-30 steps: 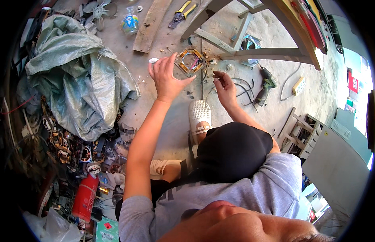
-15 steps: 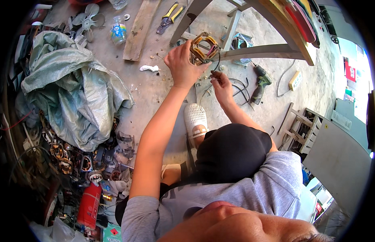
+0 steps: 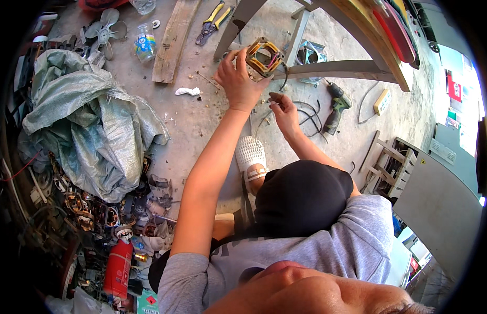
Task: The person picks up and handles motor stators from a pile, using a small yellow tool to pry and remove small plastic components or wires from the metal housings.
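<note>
While its thumb lies along the lower edge and its fingers reach the left side, the left hand (image 3: 238, 86) grasps an angular, ring-shaped motor core with yellow-orange coils and a dark metal rim (image 3: 258, 66), over the grey concrete floor (image 3: 204, 112). A short black lead (image 3: 285, 76) hangs from the core's right side. Just below that, the right hand (image 3: 285, 113) has its fingers bent and thumb drawn near them; whether it pinches anything, I cannot tell.

Right of this hand lie loose black cables (image 3: 312, 119), then a green-and-black power drill (image 3: 335, 111). A small crumpled white scrap (image 3: 187, 91) sits left of the left hand. Farther up are yellow-handled pliers (image 3: 214, 25) and a weathered wooden plank (image 3: 175, 42). At far left, a silvery-green woven sheet (image 3: 99, 125) is heaped beside assorted metal parts.
</note>
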### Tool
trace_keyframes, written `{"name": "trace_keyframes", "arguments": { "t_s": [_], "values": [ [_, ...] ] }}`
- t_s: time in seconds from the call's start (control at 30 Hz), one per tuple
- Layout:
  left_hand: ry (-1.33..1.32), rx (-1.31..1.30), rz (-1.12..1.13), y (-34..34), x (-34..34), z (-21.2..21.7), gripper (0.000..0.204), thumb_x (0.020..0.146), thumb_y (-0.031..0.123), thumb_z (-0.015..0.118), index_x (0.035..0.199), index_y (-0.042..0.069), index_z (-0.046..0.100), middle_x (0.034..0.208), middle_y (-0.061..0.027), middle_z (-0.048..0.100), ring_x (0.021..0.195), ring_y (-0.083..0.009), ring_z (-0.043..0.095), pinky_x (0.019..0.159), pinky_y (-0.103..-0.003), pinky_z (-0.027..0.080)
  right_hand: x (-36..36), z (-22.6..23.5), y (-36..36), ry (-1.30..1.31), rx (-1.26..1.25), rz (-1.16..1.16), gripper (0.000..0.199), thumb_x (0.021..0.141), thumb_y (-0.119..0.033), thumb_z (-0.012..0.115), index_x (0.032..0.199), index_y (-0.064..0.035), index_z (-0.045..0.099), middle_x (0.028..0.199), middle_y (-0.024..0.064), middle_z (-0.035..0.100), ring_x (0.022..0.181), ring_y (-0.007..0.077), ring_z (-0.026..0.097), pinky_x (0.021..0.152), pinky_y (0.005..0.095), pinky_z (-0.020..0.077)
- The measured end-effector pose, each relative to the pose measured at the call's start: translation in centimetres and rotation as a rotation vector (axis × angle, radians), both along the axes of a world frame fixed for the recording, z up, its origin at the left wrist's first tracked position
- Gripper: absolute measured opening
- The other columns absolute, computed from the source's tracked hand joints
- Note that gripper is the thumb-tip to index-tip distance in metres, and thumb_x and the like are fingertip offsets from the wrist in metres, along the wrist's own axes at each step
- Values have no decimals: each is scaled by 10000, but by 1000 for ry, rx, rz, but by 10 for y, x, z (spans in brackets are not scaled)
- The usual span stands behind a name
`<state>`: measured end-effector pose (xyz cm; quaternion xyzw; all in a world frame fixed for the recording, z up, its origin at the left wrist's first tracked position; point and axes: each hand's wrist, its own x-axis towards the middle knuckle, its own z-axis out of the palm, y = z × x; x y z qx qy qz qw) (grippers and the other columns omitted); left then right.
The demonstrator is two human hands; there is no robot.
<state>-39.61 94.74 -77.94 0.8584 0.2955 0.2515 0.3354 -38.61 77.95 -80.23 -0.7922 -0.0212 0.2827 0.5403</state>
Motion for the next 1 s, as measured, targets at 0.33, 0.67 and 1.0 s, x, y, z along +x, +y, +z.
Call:
{"name": "trace_keyframes", "arguments": {
  "t_s": [0.33, 0.67, 1.0],
  "values": [
    [-48, 31, -25, -5, 0, -3, 1017, 541, 464, 824, 1370, 125, 342, 1203, -78, 467, 1145, -279, 414, 937, -479, 245, 1, 2, 2, 0, -11, 17, 258, 881, -44, 548, 1132, 13, 566, 999, 69, 639, 862, 117, 589, 772, 252, 470],
    [-143, -152, 50, -1, -88, 11, 766, 696, 313, 757, 1340, 89, 409, 1242, -134, 445, 1169, -326, 394, 990, -468, 265, -36, -1, 28, 141, -23, 205, 261, 887, -74, 545, 1131, 13, 580, 1023, 69, 643, 882, 128, 586, 799, 267, 463],
    [407, 436, 614, 115, -238, 64, 770, 710, 289, 746, 1358, 98, 376, 1289, -166, 447, 1216, -346, 379, 1034, -551, 224, -67, 18, 148, -450, 122, 785, 277, 880, -106, 573, 1151, -48, 563, 975, 94, 602, 869, 179, 587, 738, 288, 467]
  ]
}}
